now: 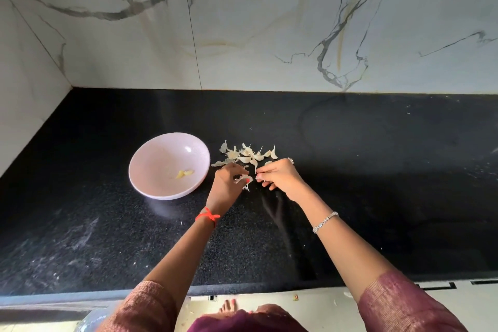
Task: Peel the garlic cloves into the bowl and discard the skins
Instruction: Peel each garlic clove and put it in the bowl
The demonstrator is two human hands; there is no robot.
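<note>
Left grip (227, 183) pinches papery white garlic skin (244, 180), right grip (280, 176) nips its other end; pale pink round bowl (140, 164) lies left, nearest the left grip.

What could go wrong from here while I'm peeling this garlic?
The pile of skins lies loose, close beside the bowl, so light pieces may drift in with the peeled garlic. The papery skin your left hand holds looks frayed and might tear and scatter on the counter.
</note>
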